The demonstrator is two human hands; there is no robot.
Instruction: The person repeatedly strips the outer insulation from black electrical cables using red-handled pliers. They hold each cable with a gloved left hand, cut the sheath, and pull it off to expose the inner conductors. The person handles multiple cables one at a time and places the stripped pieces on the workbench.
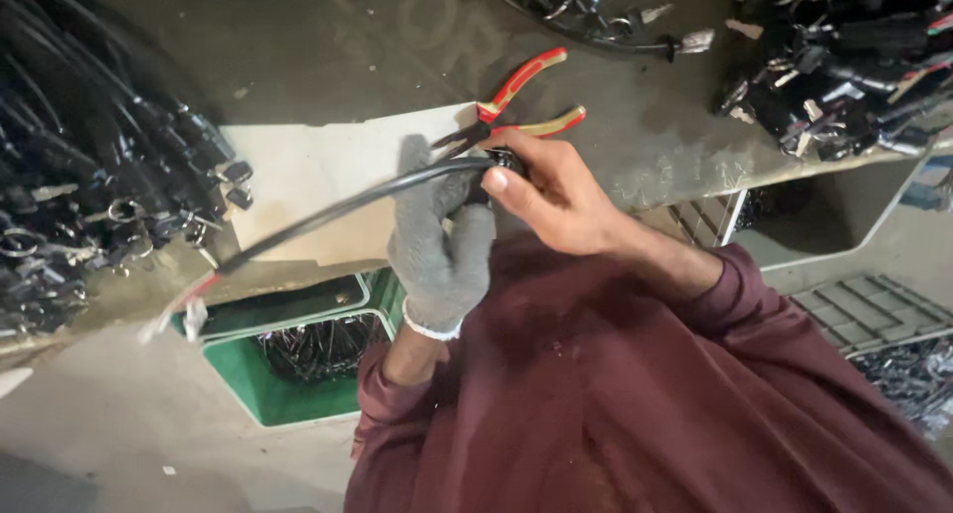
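One black cable is running from the left worktop edge up to two hands. The gloved left hand is closing around it, and the bare right hand is pinching its end. One pair of red-handled pliers is lying just behind them. Two piles of black connectors are flanking the worktop. One green crate below is holding dark wires.

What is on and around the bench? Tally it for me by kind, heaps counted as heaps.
Pliers with red and yellow handles: 1
Black cable held in both hands: 1
Pale sheet on the bench: 1
Grey glove, on the left hand: 1
Green crate below the bench: 1
Heaps of black cables: 2, left and right
Total: 7
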